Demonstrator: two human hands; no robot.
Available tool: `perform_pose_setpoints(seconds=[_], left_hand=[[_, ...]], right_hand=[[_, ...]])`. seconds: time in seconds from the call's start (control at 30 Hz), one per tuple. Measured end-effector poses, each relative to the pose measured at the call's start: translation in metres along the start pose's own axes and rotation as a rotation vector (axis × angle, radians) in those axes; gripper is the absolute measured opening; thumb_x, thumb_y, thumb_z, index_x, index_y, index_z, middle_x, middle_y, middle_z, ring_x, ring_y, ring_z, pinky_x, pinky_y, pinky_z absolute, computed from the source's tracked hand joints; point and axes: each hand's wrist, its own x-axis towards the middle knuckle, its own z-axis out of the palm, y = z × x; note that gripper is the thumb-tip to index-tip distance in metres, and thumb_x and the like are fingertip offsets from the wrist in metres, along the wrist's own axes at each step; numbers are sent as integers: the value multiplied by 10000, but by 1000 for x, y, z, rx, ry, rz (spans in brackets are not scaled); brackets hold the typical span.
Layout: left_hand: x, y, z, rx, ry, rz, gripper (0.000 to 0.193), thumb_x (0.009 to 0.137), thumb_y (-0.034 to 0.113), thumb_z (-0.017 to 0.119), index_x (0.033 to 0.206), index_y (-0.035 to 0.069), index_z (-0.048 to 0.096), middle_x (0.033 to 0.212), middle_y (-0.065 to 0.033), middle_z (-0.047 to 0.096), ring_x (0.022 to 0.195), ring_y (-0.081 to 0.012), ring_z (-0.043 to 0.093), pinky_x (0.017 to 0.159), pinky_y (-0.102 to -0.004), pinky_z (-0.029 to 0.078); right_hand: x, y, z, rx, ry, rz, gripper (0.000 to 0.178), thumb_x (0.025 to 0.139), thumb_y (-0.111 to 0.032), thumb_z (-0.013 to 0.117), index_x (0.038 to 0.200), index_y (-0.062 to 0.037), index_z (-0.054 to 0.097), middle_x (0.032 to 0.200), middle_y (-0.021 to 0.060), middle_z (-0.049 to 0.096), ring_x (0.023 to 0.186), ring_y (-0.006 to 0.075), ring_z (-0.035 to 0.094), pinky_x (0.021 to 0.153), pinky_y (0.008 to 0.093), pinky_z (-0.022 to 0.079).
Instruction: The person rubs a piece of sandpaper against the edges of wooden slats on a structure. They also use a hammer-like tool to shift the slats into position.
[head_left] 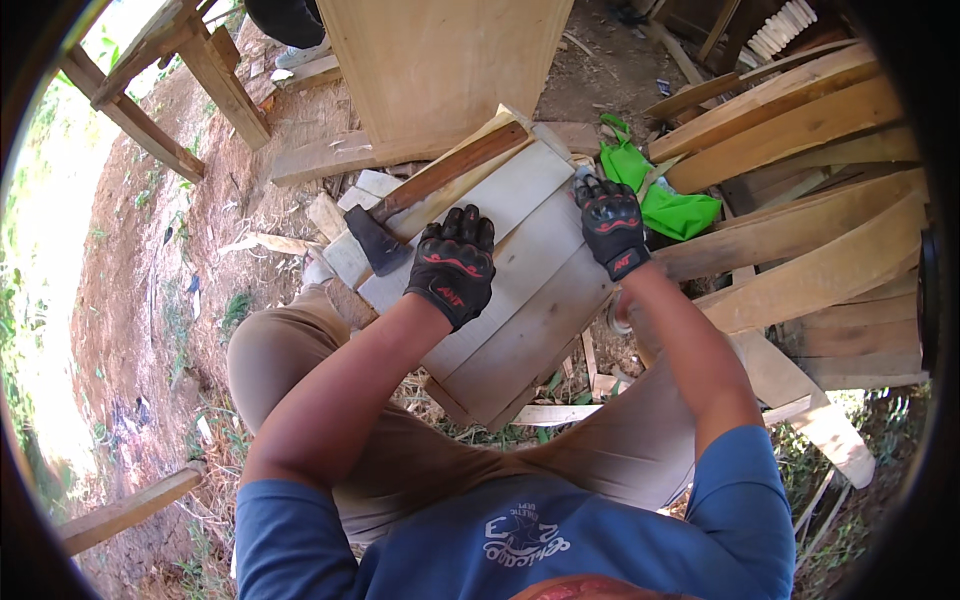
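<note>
Several pale wooden boards [541,318] lie slanted and overlapping between my knees. My left hand [456,262], in a black glove with red marks, rests flat on them with its fingers stretched out. Just left of it lies a hatchet [378,241], its dark head on the boards. The hatchet's brown wooden handle [455,169] runs up and right along the far boards. At the right end of the boards is my right hand [609,218], in a matching glove. Its fingers bend over the board's edge; the fingertips are partly hidden.
A bright green bag [678,208] lies beyond my right hand. Long planks [780,115] are stacked at the right. A wide wooden panel [445,70] stands ahead, with a beam [320,158] at its foot. Wooden supports [225,85] stand at the far left. Scraps litter the dirt.
</note>
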Motion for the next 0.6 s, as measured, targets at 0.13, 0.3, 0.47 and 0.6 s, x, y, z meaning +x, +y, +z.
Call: perform_pose_setpoints(seconds=[0.13,0.3,0.47,0.6], left_hand=[[-1,2,-1,46,-36,-4,653,1036,336,541,1583,-1,423,1660,-260,395,1526,-398,423,1229,-561,338],[2,11,-3,97,-54,-11,623,1040,307,501,1579,2,435,1662,-257,397,1521,-397,431,1219,-560,347],[1,7,6,128,-40,-20,625,1042,305,493,1583,0,431,1659,-254,404,1519,-400,432,1212,-555,355],[-1,8,-2,99,-16,11,629,1044,306,492,1585,-7,426,1660,-256,401,1524,-402,425,1209,-554,358]], right_hand=[[-3,-26,-5,-50,-32,-64,238,1001,-244,619,1088,-93,780,967,108,788,882,277,738,829,461,540],[10,-17,-10,-83,-62,1,204,993,-254,626,970,-96,753,828,77,726,763,242,685,766,420,517],[11,-62,-26,-86,-124,-92,203,951,-220,614,970,-56,733,840,99,730,807,244,692,777,441,498],[7,-27,-11,-111,-128,-55,182,923,-192,606,954,-64,732,814,88,727,793,239,696,770,436,502]])
